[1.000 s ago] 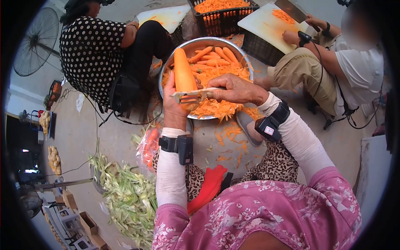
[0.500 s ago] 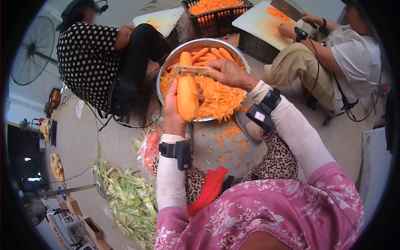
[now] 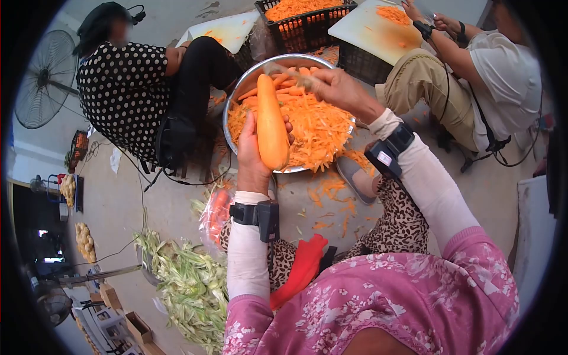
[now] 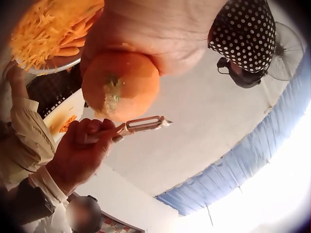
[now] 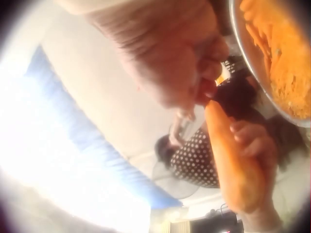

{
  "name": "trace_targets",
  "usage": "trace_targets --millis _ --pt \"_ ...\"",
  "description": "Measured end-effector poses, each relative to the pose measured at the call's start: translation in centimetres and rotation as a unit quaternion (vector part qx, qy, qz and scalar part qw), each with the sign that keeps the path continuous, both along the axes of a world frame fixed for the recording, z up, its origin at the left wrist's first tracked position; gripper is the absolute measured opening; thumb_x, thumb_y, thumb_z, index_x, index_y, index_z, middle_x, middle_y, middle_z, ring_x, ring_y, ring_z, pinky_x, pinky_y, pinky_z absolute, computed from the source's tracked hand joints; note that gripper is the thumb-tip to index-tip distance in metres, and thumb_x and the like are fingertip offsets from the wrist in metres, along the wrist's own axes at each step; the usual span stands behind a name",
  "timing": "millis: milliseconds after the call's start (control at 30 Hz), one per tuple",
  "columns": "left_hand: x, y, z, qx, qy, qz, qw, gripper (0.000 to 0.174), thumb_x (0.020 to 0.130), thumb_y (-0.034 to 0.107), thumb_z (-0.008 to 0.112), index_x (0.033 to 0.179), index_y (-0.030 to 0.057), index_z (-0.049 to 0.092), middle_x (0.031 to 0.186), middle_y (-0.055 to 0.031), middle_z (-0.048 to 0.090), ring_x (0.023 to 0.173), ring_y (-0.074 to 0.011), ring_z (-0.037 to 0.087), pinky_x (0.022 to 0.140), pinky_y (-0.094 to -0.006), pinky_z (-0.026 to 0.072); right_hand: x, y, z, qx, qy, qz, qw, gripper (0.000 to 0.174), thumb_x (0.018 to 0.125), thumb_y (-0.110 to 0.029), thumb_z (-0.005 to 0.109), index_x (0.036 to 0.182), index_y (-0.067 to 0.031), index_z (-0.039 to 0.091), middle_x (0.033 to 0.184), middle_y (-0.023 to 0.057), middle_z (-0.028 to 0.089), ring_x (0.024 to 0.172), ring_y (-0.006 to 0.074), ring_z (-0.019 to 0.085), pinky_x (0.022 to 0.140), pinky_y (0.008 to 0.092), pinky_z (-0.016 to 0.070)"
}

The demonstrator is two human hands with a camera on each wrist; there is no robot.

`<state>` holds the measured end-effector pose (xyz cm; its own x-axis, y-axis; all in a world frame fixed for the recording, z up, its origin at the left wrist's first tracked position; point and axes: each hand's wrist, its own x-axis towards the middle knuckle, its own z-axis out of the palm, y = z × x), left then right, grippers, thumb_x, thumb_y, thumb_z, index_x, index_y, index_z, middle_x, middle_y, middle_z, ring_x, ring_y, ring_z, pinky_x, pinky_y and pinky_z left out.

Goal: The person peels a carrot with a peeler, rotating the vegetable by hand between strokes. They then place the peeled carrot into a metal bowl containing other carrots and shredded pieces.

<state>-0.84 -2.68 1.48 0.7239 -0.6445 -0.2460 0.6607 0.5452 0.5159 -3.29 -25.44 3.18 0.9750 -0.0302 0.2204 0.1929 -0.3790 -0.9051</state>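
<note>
My left hand (image 3: 251, 157) grips a big peeled carrot (image 3: 271, 127), which stands nearly upright with its narrower end up. Its broad stem end (image 4: 121, 87) faces the left wrist camera. My right hand (image 3: 343, 92) holds a vegetable peeler (image 4: 143, 124) by the handle. Blurred in the head view, the peeler is just off the carrot's upper end, to its right. Below both hands is a metal basin (image 3: 229, 127), with orange peelings (image 3: 316, 133) heaped in front and several whole carrots (image 3: 293, 89) at the back.
A person in a dotted shirt (image 3: 121, 89) sits at left, another in a white shirt (image 3: 503, 77) at right by a cutting board (image 3: 373, 35). Behind the basin stands a black crate (image 3: 307, 32) of shredded carrot. Bagged carrots (image 3: 216, 213) and husks (image 3: 189, 284) lie at lower left.
The peeler has gone from the carrot's lower end up along it and off past its upper end. My left hand still holds the carrot. At right, the other person's hands have lifted from the board.
</note>
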Motion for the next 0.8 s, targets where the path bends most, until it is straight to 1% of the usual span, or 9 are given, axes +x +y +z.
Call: trace_targets --millis 67,100,167,233,333,533,600,767,800 --pt "0.6 0.4 -0.6 0.000 -0.011 -0.007 1.000 0.050 0.096 0.044 0.035 0.115 -0.0008 0.048 0.096 -0.0184 0.057 0.081 -0.0288 0.057 0.068 -0.0390 0.0502 -2.2 1.2 2.0 0.041 0.026 0.158 0.986 0.034 0.090 -0.035 0.057 0.086 -0.0019 0.062 0.065 0.0035 0.055 0.062 0.0092 0.051 0.057 0.0267 0.0423" --pt "0.7 0.4 -0.4 0.000 -0.022 -0.015 1.000 0.049 0.097 0.044 0.033 0.113 0.0002 0.049 0.094 -0.0190 0.061 0.079 -0.0301 0.062 0.068 -0.0409 0.0531 -2.7 1.5 1.9 0.042 0.025 0.157 0.986 0.034 0.090 -0.035 0.057 0.086 -0.0019 0.062 0.065 0.0035 0.055 0.062 0.0092 0.051 0.057 0.0267 0.0423" --pt "0.6 0.4 -0.2 0.002 -0.005 0.005 1.000 0.048 0.097 0.042 0.034 0.113 0.0004 0.049 0.095 -0.0190 0.061 0.080 -0.0295 0.062 0.069 -0.0410 0.0537 -3.7 2.0 1.6 -0.060 0.001 0.254 0.965 0.033 0.089 -0.034 0.058 0.086 -0.0019 0.062 0.067 0.0037 0.056 0.063 0.0106 0.052 0.057 0.0280 0.0422" --pt "0.5 0.4 -0.2 0.003 0.014 0.025 1.000 0.046 0.097 0.041 0.034 0.114 0.0006 0.049 0.096 -0.0189 0.061 0.081 -0.0290 0.062 0.070 -0.0411 0.0543 -4.6 3.1 1.7 -0.015 -0.030 0.245 0.969 0.032 0.087 -0.034 0.060 0.085 -0.0019 0.063 0.067 0.0062 0.057 0.061 0.0142 0.053 0.057 0.0305 0.0423" --pt "0.7 0.6 -0.5 -0.005 -0.001 0.012 1.000 0.044 0.097 0.040 0.037 0.114 0.0018 0.049 0.097 -0.0180 0.061 0.082 -0.0275 0.063 0.069 -0.0412 0.0546 -4.9 3.4 2.2 -0.071 -0.010 0.212 0.974 0.028 0.084 -0.031 0.061 0.084 -0.0027 0.064 0.066 0.0142 0.058 0.059 0.0241 0.056 0.056 0.0354 0.0425" --pt "0.6 0.6 -1.3 0.019 -0.021 0.017 0.999 0.041 0.097 0.037 0.039 0.115 0.0025 0.050 0.095 -0.0165 0.062 0.082 -0.0260 0.063 0.068 -0.0372 0.0552 -2.2 2.3 0.7 -0.134 -0.073 0.103 0.983 0.024 0.084 -0.027 0.060 0.086 -0.0030 0.064 0.068 0.0159 0.059 0.062 0.0271 0.057 0.059 0.0375 0.0432" --pt "0.3 0.7 -1.4 -0.002 0.010 -0.018 1.000 0.047 0.097 0.039 0.037 0.117 -0.0019 0.048 0.100 -0.0204 0.060 0.084 -0.0313 0.061 0.070 -0.0434 0.0531 -0.5 1.5 -0.2 -0.143 -0.125 0.039 0.981 0.023 0.085 -0.025 0.059 0.085 -0.0030 0.064 0.070 0.0161 0.060 0.067 0.0283 0.059 0.061 0.0374 0.0445" --pt "0.2 0.6 -2.4 -0.005 0.005 -0.056 0.998 0.047 0.096 0.039 0.039 0.118 -0.0021 0.048 0.098 -0.0208 0.059 0.086 -0.0316 0.059 0.071 -0.0421 0.0519 1.3 -0.8 -0.7 -0.181 -0.064 -0.044 0.980 0.028 0.088 -0.030 0.054 0.087 -0.0037 0.066 0.078 0.0176 0.064 0.077 0.0323 0.062 0.068 0.0409 0.0470" --pt "0.0 0.5 -2.2 0.002 0.001 -0.068 0.998 0.048 0.096 0.040 0.040 0.118 -0.0021 0.048 0.097 -0.0207 0.059 0.085 -0.0316 0.059 0.071 -0.0415 0.0514 2.0 -1.2 -2.3 -0.254 -0.050 -0.095 0.961 0.031 0.088 -0.032 0.054 0.087 -0.0035 0.066 0.080 0.0181 0.064 0.079 0.0334 0.062 0.070 0.0420 0.0471"
